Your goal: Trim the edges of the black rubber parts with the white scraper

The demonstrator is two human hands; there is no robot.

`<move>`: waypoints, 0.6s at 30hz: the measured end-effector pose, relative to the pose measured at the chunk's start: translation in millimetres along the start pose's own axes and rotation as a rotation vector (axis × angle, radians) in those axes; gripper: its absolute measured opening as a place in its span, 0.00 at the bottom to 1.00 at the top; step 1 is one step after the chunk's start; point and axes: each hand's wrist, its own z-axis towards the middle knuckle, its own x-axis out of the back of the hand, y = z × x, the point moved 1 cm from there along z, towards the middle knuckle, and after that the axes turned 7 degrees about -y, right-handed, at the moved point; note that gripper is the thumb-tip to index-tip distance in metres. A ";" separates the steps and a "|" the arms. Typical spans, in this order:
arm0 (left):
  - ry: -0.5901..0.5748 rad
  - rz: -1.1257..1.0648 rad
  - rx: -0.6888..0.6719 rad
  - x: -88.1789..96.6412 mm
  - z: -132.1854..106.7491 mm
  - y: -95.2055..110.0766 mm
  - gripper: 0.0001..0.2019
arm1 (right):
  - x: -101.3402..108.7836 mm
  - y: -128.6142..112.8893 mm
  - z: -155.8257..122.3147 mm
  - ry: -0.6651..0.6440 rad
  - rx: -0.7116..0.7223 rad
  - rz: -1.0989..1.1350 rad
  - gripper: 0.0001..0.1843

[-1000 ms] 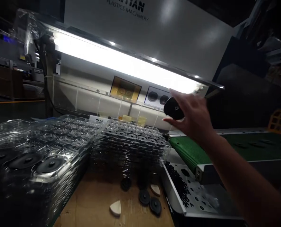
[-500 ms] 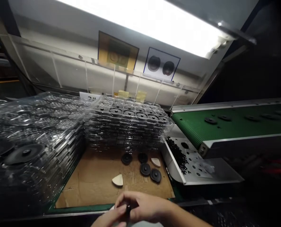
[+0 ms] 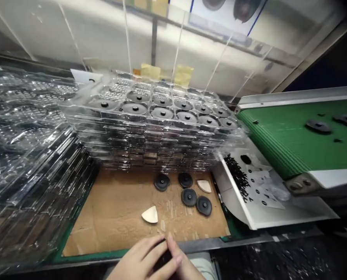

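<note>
My left hand (image 3: pixel 141 259) and my right hand (image 3: pixel 183 263) meet at the bottom edge, just in front of the bench. Their fingers are closed together around a small black disc (image 3: pixel 164 258), which is mostly hidden between them. Beyond the hands lies a brown cardboard sheet (image 3: pixel 115 210) with several loose black discs (image 3: pixel 189 196) and two cream wedge-shaped pieces (image 3: pixel 150 215). Behind it stands a stack of clear plastic trays (image 3: pixel 150 136), whose top tray holds black discs in its pockets.
A taller, slanting pile of clear trays (image 3: pixel 30 155) fills the left. On the right a green conveyor belt (image 3: pixel 287 147) carries black discs (image 3: pixel 317 125). Below its end sits a white chute tray (image 3: pixel 266 217) with small black scraps. A clear divider rail runs along the back.
My right hand came down from near the lamp with the black disc to the bench's front edge, where my left hand joined it. The view has tilted downward and moved closer.
</note>
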 end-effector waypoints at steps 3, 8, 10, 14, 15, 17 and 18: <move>0.032 -0.079 0.142 11.1 -4.1 -2.7 0.26 | 2.1 3.5 10.8 -0.040 -0.047 -0.125 0.45; 0.567 -0.737 0.778 27.8 -9.6 -5.4 0.25 | 23.2 7.4 31.7 0.010 -0.081 -0.335 0.39; 0.737 -1.184 0.940 32.2 -10.0 -13.6 0.26 | 33.3 13.2 41.1 0.119 -0.076 -0.438 0.30; 0.899 -1.747 0.872 35.8 -5.4 -29.3 0.28 | 35.3 37.5 51.9 0.235 0.002 -0.605 0.20; 0.930 -1.788 0.846 35.5 -4.2 -31.3 0.28 | 32.2 43.2 52.2 0.230 0.037 -0.628 0.17; 0.962 -1.811 0.816 34.7 -2.0 -32.2 0.29 | 25.9 48.5 51.9 0.194 0.116 -0.653 0.15; 0.966 -1.810 0.812 34.5 -0.9 -31.4 0.30 | 24.0 46.9 52.2 0.169 0.153 -0.658 0.14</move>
